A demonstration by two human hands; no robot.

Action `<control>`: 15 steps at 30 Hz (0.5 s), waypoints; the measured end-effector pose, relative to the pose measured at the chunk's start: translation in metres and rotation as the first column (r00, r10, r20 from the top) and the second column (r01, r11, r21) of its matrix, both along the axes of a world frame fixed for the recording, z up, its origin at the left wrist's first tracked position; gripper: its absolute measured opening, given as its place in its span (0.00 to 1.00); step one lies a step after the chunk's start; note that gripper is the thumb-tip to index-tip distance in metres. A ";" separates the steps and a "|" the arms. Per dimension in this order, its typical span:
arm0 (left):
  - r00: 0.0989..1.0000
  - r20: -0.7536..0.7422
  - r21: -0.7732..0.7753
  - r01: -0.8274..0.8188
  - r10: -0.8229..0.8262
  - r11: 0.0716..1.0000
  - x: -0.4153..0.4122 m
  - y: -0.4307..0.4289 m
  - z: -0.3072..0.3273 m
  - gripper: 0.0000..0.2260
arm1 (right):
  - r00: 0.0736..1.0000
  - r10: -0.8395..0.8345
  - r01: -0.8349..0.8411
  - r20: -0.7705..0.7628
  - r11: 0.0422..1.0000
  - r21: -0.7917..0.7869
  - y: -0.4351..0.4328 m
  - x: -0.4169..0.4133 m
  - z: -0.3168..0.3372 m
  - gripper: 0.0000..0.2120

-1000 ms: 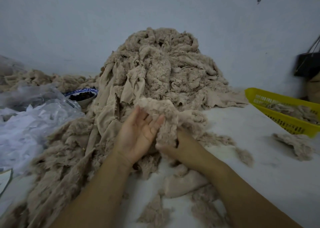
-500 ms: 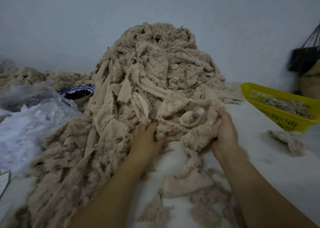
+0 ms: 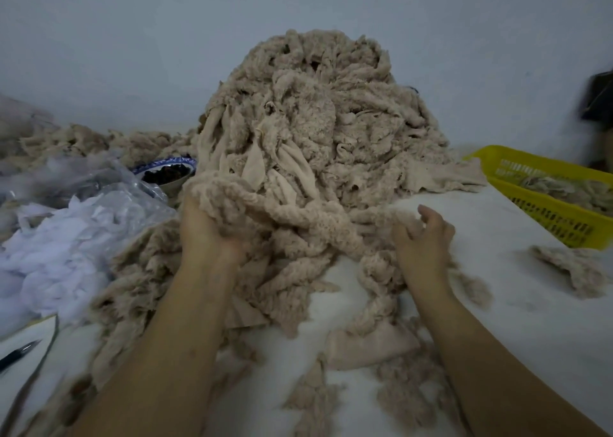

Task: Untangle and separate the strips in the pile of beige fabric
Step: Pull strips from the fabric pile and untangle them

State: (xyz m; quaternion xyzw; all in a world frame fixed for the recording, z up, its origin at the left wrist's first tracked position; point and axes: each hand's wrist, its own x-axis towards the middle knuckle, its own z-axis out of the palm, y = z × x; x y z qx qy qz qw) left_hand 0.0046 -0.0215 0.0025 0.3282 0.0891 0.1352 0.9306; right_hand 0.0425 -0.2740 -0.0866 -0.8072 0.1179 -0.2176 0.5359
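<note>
We are gripping one fuzzy strip (image 3: 298,212) with our left hand (image 3: 207,234) and right hand (image 3: 423,237) held apart, at the foot of the pile (image 3: 315,121) on the table (image 3: 504,280), and judging nearly all of it still tangled.

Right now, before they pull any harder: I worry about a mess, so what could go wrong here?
1. The strip gripped by the left hand and the right hand looks twisted with other strips, so a hard pull may tighten the tangle rather than free it.
2. The strip seems to run into the tall pile. Tugging could slump fabric onto the bowl beside the pile.
</note>
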 end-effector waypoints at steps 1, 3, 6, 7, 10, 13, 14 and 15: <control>0.999 0.037 -0.004 0.035 -0.035 0.999 -0.002 0.000 -0.001 0.19 | 0.998 -0.014 0.021 0.059 0.993 -0.120 0.003 -0.003 0.003 0.24; 0.996 0.066 0.012 0.054 -0.055 0.998 -0.006 -0.005 -0.002 0.18 | 0.980 0.093 -0.050 0.178 0.972 -0.230 0.012 -0.008 0.013 0.22; 0.982 0.051 0.049 0.178 -0.181 0.983 -0.014 -0.025 0.001 0.17 | 0.841 0.538 -0.499 0.048 0.808 -0.313 0.039 -0.020 0.027 0.24; 0.966 0.033 0.083 0.253 -0.256 0.964 -0.020 -0.034 0.000 0.17 | 0.778 0.628 -0.580 -0.016 0.709 -0.400 0.050 -0.022 0.028 0.24; 0.907 -0.044 0.180 0.421 -0.420 0.889 -0.035 -0.053 -0.008 0.17 | 0.726 0.683 -0.638 -0.079 0.626 -0.447 0.066 -0.022 0.033 0.11; 0.904 -0.052 0.125 0.427 -0.424 0.895 -0.043 -0.042 -0.018 0.22 | 0.788 0.577 -0.588 -0.213 0.605 -0.537 0.048 -0.013 0.029 0.10; 0.915 -0.025 0.075 0.403 -0.402 0.912 -0.043 -0.033 -0.021 0.21 | 0.835 0.497 -0.539 -0.237 0.650 -0.536 0.037 -0.011 0.028 0.10; 0.922 0.018 0.004 0.386 -0.386 0.922 -0.043 -0.023 -0.022 0.20 | 0.875 0.421 -0.483 -0.240 0.710 -0.513 0.026 -0.008 0.027 0.09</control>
